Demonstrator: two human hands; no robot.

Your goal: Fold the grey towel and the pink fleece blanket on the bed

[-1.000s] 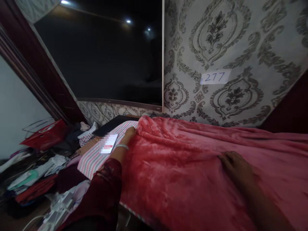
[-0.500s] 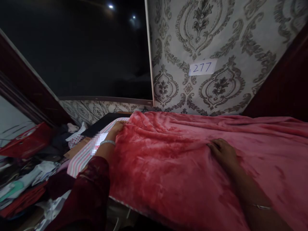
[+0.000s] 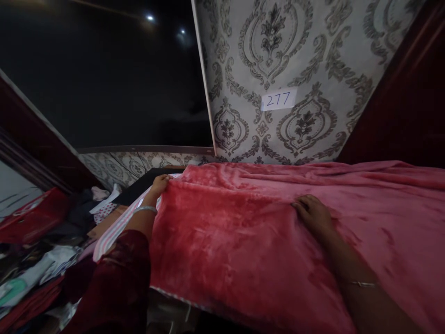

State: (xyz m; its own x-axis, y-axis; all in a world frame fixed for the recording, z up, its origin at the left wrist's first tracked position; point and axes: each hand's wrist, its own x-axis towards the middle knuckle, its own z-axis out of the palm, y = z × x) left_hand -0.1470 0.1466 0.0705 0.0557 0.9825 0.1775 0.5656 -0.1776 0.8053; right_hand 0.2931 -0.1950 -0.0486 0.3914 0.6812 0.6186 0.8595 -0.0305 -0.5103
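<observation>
A plush red-pink blanket spreads over the surface before me and runs off to the right. My left hand is closed on its far left part, beside a striped cloth that shows beneath. Toward the middle, my right hand pinches a raised fold of the blanket. Between the two hands the fabric is drawn into a fairly straight ridge. The near part of the blanket hangs down at the front.
A large dark television screen is on the patterned wall, near a paper marked 277. A flat black object lies behind my left arm. Piled clothes and a red bag are at left.
My left hand has pulled the blanket's left part outward to the left, and the cloth between my hands is tauter and smoother. The view has shifted slightly right.
</observation>
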